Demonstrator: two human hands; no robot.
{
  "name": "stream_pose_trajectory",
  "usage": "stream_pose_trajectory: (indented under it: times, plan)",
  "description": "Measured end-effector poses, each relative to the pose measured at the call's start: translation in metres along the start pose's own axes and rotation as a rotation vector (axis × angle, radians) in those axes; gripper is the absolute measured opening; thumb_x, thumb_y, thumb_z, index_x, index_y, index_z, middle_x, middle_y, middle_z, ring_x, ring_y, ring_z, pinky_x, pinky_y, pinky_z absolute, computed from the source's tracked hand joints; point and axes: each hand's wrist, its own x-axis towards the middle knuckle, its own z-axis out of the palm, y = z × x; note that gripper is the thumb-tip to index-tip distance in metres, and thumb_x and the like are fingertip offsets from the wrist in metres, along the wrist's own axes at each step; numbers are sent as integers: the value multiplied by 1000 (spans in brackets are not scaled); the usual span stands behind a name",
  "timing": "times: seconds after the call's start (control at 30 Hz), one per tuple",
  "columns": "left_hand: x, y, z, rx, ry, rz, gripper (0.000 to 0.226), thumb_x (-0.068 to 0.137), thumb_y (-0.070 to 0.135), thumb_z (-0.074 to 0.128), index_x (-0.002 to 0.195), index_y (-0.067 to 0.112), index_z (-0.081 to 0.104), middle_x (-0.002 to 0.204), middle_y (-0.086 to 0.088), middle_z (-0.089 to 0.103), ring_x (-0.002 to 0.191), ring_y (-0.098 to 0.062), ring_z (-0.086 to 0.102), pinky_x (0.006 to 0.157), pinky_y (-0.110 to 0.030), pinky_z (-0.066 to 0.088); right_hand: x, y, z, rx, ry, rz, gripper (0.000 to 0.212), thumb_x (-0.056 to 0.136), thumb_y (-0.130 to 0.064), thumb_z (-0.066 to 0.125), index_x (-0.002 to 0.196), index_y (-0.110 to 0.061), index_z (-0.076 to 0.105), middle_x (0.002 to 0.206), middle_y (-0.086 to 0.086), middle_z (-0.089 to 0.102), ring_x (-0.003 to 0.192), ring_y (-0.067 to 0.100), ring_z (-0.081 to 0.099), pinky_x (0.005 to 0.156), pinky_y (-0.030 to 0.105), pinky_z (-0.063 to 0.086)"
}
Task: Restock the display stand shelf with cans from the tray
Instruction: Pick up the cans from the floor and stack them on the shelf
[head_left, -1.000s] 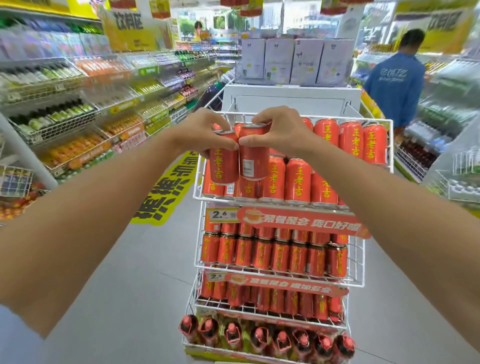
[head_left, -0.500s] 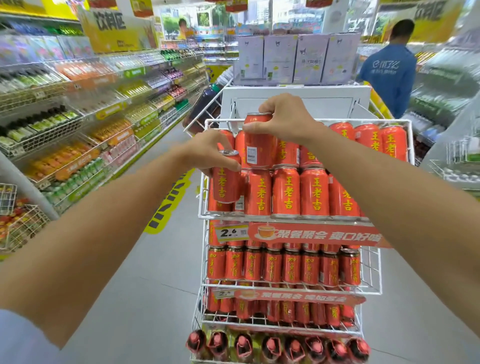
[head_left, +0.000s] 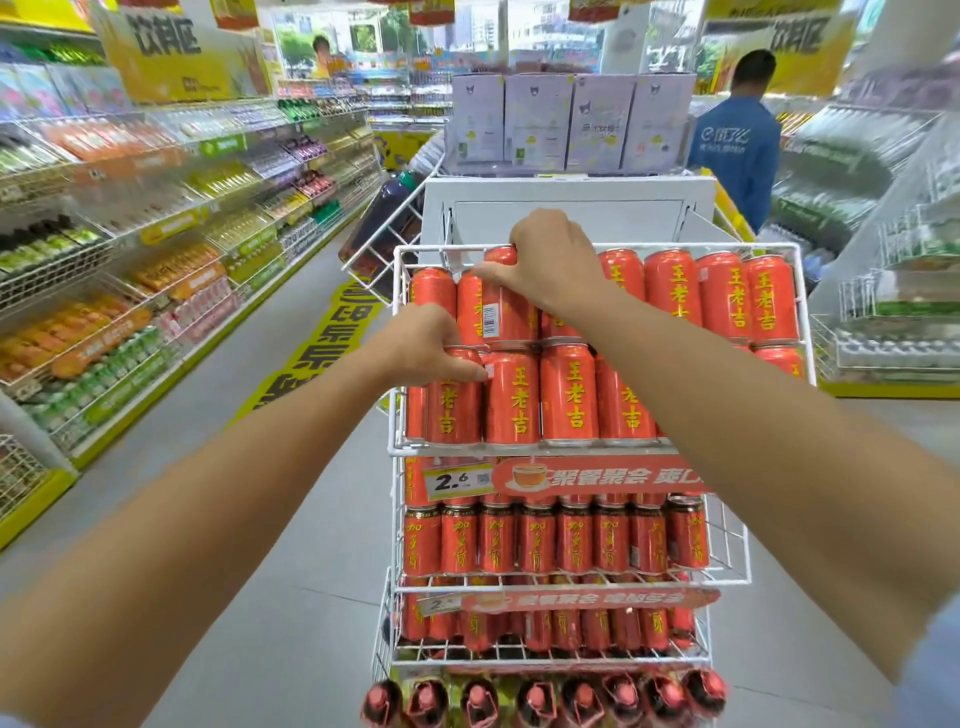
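Note:
A white wire display stand (head_left: 800, 332) holds red cans with yellow characters on its top shelf. My left hand (head_left: 423, 345) grips the top of a red can (head_left: 453, 402) standing at the left end of the front row. My right hand (head_left: 556, 257) clasps another red can (head_left: 506, 312), barcode facing me, in the upper row above the front cans. More red cans (head_left: 722, 296) fill the right side of that shelf. No tray is in view.
Lower shelves carry darker red cans (head_left: 535, 540) behind a price strip (head_left: 597, 475); red-capped bottles (head_left: 535, 701) line the bottom. Store shelving (head_left: 130, 249) runs along the left aisle. A person in a blue shirt (head_left: 737, 140) stands behind the stand, near boxes (head_left: 571, 122).
Both hands carried their cans from in front of the stand into the top shelf: the left can went down into the front row, the right can up into the upper row.

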Motion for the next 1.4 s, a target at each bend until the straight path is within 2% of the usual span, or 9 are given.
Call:
stream_pose_trajectory:
  times: [0.1, 0.17, 0.33, 0.5, 0.67, 0.77, 1.0, 1.17, 1.4]
  plan:
    - [0, -1, 1, 94, 93, 75, 54, 70, 58, 83, 77, 5, 72, 74, -10, 70, 73, -30, 66, 68, -46, 53, 5, 11, 2, -14, -51, -37, 60, 85, -63, 71, 70, -9, 47, 80, 17, 56, 88, 40, 61, 69, 36, 35]
    - [0, -1, -3, 51, 63, 113, 43, 72, 51, 85, 86, 11, 78, 81, -4, 74, 78, -25, 68, 75, -44, 55, 8, 20, 3, 33, -98, -65, 62, 82, -63, 72, 68, -5, 55, 71, 12, 56, 78, 37, 58, 67, 38, 41]
    - [2, -12, -20, -22, -148, 129, 36, 67, 46, 75, 97, 26, 81, 88, 4, 77, 88, -21, 73, 85, -48, 57, 14, 39, -3, 139, -201, -214, 46, 82, -49, 79, 94, -6, 72, 84, 5, 67, 83, 30, 61, 74, 37, 46]
    - [1, -11, -23, -64, -105, 121, 22, 75, 33, 88, 95, 26, 82, 83, 6, 76, 84, -19, 71, 80, -41, 56, 16, 34, -4, 167, -226, -220, 50, 82, -46, 82, 114, -10, 71, 106, 8, 73, 98, 30, 63, 87, 44, 52]
    - [-1, -2, -17, -15, 23, 99, 28, 70, 38, 90, 91, 21, 84, 73, -4, 72, 74, -27, 64, 70, -41, 51, 26, 17, 2, 12, -202, -169, 59, 75, -61, 81, 106, -12, 71, 107, 14, 70, 102, 36, 63, 76, 38, 46]
    - [0, 3, -12, 20, 68, 79, 31, 68, 43, 90, 88, 20, 84, 59, 2, 62, 58, -17, 52, 58, -32, 41, 27, 12, 4, -28, -183, -161, 61, 75, -63, 80, 102, -9, 71, 105, 16, 69, 101, 38, 64, 72, 35, 40]
    - [-7, 10, -5, 59, 145, 6, 31, 67, 48, 90, 65, 22, 72, 51, 8, 51, 53, -10, 47, 51, -28, 32, 16, 9, -1, -4, -155, -150, 63, 77, -65, 77, 102, -7, 73, 103, 14, 71, 99, 37, 65, 79, 42, 53]
    - [-7, 5, -17, 14, 26, 36, 31, 72, 41, 89, 93, 19, 84, 71, 7, 70, 71, -17, 65, 63, -32, 50, 16, 25, -11, 94, -281, -272, 58, 83, -55, 78, 115, -7, 75, 105, 13, 75, 97, 33, 66, 85, 44, 53]
    - [-4, -5, -15, -13, 60, 89, 30, 72, 41, 89, 85, 16, 83, 52, 6, 52, 54, -11, 45, 53, -25, 34, 16, 21, -4, 49, -252, -238, 64, 80, -63, 74, 112, -8, 73, 102, 13, 73, 96, 35, 64, 84, 47, 53]
